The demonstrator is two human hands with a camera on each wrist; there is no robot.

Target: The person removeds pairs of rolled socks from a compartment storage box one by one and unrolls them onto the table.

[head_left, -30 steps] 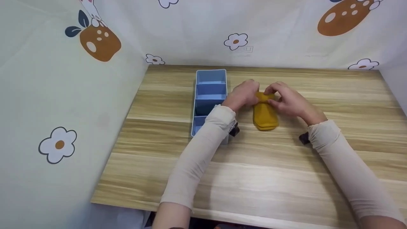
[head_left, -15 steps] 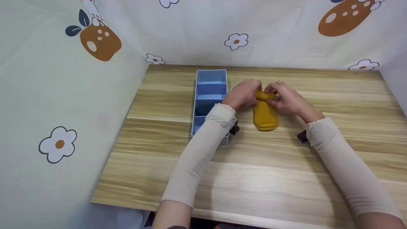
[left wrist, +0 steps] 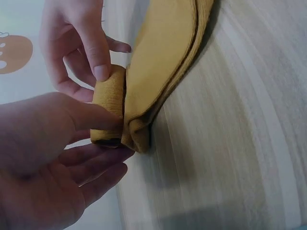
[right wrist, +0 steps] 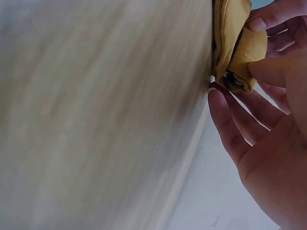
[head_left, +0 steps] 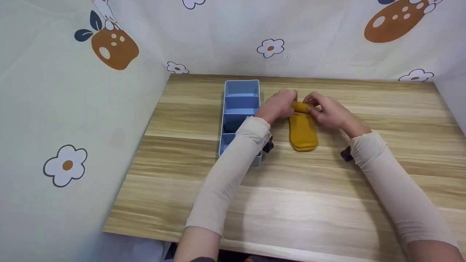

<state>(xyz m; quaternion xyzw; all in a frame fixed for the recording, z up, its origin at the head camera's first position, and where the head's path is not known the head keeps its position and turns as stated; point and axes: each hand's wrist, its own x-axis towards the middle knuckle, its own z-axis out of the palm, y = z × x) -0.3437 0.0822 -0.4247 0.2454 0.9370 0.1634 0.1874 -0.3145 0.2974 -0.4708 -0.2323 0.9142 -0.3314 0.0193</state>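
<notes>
A pair of mustard-yellow socks [head_left: 303, 133] lies stacked on the table, its far end turned into a thick roll [left wrist: 109, 103]. My left hand [head_left: 277, 104] pinches the left end of this roll, thumb on top and fingers beneath. At the other end, my right hand [head_left: 330, 112] grips it between thumb and fingers. Flat sock layers stretch from the roll toward me. In the right wrist view, a small dark patch shows inside the rolled end [right wrist: 233, 79].
Left of the socks stands a light-blue divided box [head_left: 242, 87], partly hidden by my left forearm. The wood-grain table [head_left: 313, 203] meets a patterned wall covering [head_left: 313, 29] at the back and on the left.
The far end of the socks has become a tighter, neater roll between my hands. Both hands have shifted only slightly; the box stays put.
</notes>
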